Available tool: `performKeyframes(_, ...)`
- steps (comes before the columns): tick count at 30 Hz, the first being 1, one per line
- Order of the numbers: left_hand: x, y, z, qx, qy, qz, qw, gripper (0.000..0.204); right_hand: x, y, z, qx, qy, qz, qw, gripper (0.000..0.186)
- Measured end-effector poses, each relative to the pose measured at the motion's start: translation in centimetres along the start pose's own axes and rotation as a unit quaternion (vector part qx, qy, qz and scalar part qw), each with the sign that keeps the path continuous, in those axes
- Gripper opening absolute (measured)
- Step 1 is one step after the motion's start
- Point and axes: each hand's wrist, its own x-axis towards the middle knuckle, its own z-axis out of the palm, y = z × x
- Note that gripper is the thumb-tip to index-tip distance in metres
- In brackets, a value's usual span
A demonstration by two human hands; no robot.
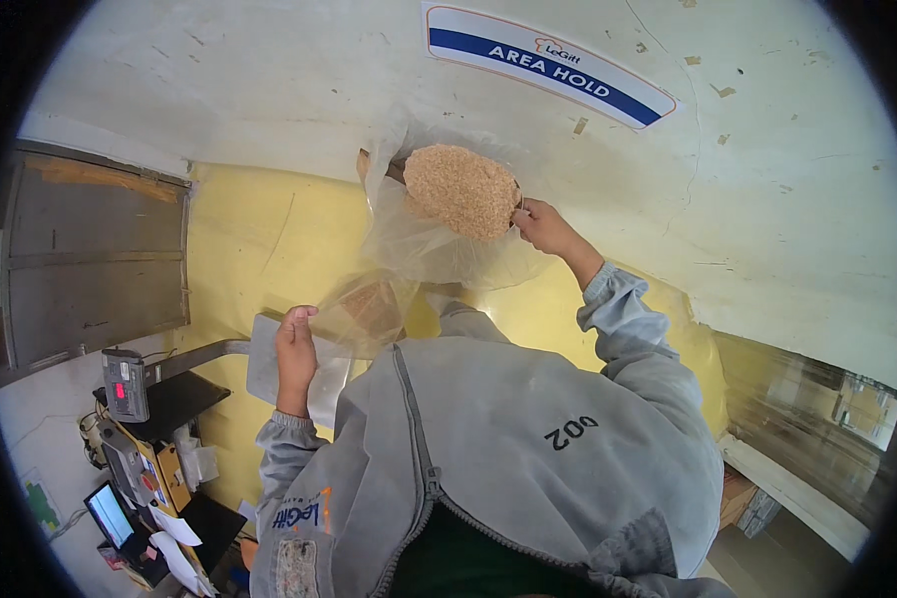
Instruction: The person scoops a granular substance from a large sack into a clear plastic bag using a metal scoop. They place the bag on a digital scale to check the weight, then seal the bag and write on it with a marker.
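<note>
A mound of light-brown crumbs rises over the mouth of a large clear plastic bag. The crumbs appear heaped on a scoop-like container; only a bit of its dark rim shows, and the rest is hidden. My right hand is closed on the near right side of that container. Nearer to me, my left hand pinches the edge of a smaller clear plastic bag. Some brown crumbs lie inside this smaller bag, below and to the left of the mound.
Beneath my left hand is a metal scale platform, joined by an arm to a grey display unit. Further left stand a lit screen and white papers. A pale wall with a sign lies ahead, above a yellow floor.
</note>
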Motion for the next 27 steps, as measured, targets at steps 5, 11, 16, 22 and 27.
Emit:
performKeyframes(5, -0.6, -0.5, -1.1, 0.0, 0.038, -0.005, 0.999, 0.036, -1.3, -0.3, -0.6, 0.054, -0.015, 0.038, 0.998, 0.028)
performKeyframes(11, -1.3, -1.2, -2.3, 0.082, 0.115, 0.041, 0.989, 0.039, -4.1, -3.6, -1.8, 0.052, -0.003, 0.048, 0.998, 0.027)
performKeyframes(16, -2.1, 0.9, -2.8, 0.152, 0.166, 0.077, 0.971, 0.041, -6.2, -5.5, -3.0, 0.061, -0.006, 0.063, 0.996, 0.026)
performKeyframes(22, -2.4, 0.4, -4.7, 0.129, 0.205, 0.069, 0.968, 0.04, -8.7, -7.8, -3.2, 0.078, -0.005, 0.083, 0.993, 0.024)
performKeyframes(27, -2.0, 0.7, -4.4, 0.097, 0.198, 0.04, 0.975, 0.036, -10.6, -9.6, -3.1, 0.082, -0.013, 0.085, 0.993, 0.022)
